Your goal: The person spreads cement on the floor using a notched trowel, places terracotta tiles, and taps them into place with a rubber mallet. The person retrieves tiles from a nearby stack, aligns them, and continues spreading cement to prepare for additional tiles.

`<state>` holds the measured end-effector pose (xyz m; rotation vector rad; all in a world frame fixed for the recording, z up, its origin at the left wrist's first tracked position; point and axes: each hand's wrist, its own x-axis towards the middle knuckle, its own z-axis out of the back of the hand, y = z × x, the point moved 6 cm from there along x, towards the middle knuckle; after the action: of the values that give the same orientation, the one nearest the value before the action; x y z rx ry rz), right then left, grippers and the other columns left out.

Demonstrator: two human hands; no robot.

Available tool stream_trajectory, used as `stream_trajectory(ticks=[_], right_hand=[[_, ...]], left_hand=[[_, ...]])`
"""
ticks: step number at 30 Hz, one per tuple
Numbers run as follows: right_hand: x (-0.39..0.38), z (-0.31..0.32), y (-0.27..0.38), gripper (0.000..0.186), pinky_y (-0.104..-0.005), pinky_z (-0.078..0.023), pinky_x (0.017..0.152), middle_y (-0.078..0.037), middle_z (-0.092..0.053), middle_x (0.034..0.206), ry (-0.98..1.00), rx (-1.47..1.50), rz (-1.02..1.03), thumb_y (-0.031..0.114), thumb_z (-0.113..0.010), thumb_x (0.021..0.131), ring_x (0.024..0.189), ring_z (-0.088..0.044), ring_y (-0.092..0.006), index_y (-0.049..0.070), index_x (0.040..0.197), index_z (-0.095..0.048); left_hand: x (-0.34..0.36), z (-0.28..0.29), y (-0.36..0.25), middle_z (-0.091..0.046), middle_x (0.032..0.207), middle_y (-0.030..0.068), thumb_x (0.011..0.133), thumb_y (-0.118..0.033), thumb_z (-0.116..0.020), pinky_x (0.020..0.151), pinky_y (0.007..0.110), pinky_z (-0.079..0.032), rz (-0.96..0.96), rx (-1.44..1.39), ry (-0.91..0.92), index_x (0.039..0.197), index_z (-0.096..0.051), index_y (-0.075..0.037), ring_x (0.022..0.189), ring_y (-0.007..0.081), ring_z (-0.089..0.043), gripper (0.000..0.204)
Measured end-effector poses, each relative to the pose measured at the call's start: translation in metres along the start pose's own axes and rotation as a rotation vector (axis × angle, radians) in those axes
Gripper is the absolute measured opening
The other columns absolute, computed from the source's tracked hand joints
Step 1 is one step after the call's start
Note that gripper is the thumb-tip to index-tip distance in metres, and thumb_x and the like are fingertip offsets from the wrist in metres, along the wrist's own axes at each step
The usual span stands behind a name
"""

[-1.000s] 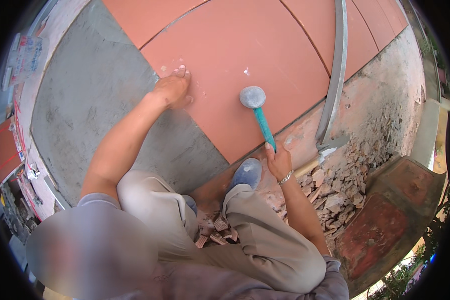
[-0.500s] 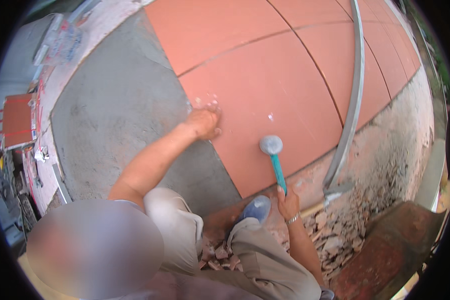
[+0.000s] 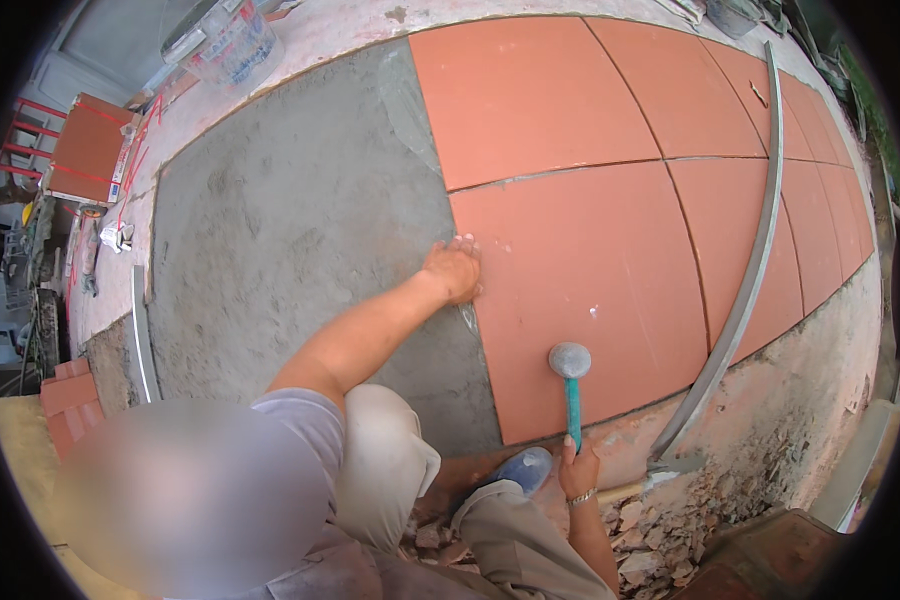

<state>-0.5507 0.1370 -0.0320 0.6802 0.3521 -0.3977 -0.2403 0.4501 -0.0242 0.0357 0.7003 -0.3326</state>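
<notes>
My left hand (image 3: 454, 270) presses flat on the left edge of a terracotta floor tile (image 3: 590, 290), right where it meets the wet grey mortar bed (image 3: 290, 240). My right hand (image 3: 578, 468) grips the green handle of a rubber mallet (image 3: 571, 380). The mallet's grey head rests on the near part of the same tile. My knee and a blue shoe (image 3: 520, 470) sit just below the tile's near edge.
More laid terracotta tiles (image 3: 530, 90) run back and to the right. A long metal straightedge (image 3: 745, 290) lies across them. Broken rubble (image 3: 660, 530) lies by my right leg. A plastic bucket (image 3: 225, 40) and stacked tiles (image 3: 85, 150) stand at the far left.
The view has swung, so the tile sits more to the right and lower. Both hands keep their places on the tile edge and the mallet handle.
</notes>
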Motion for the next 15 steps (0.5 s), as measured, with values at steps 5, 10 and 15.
stream_trajectory(ticks=[5, 10, 15], right_hand=[[-0.0026, -0.0012, 0.0039, 0.043, -0.0512, -0.049, 0.059, -0.027, -0.064, 0.07, -0.047, 0.041, 0.054, 0.042, -0.055, 0.101, 0.067, -0.064, -0.0482, 0.0, 0.092, -0.062], [0.0005, -0.0056, 0.0032, 0.045, -0.0512, -0.049, 0.058, -0.027, -0.063, 0.069, -0.052, -0.019, 0.07, 0.044, -0.055, 0.101, 0.067, -0.064, -0.0486, 0.001, 0.09, -0.061], [-0.0031, -0.0055, 0.004, 0.042, -0.0556, -0.051, 0.062, -0.029, -0.066, 0.073, 0.008, -0.046, 0.039, 0.043, -0.06, 0.099, 0.071, -0.065, -0.0508, 0.002, 0.09, -0.059]], left_hand=[[0.0056, -0.0034, 0.0005, -0.025, 0.165, 0.0229, 0.098, -0.04, -0.059, 0.121, 0.048, -0.031, -0.027, 0.031, -0.024, 0.156, -0.027, 0.004, 0.151, 0.0335, -0.03, 0.079], [0.0072, -0.0021, 0.001, -0.026, 0.164, 0.0246, 0.097, -0.038, -0.059, 0.12, 0.046, -0.033, -0.035, 0.031, -0.019, 0.154, -0.03, 0.005, 0.15, 0.0341, -0.032, 0.077], [0.0025, 0.0036, 0.0014, -0.027, 0.163, 0.0254, 0.096, -0.035, -0.061, 0.119, 0.045, -0.034, -0.016, -0.024, -0.019, 0.153, -0.031, 0.004, 0.149, 0.0355, -0.035, 0.076]])
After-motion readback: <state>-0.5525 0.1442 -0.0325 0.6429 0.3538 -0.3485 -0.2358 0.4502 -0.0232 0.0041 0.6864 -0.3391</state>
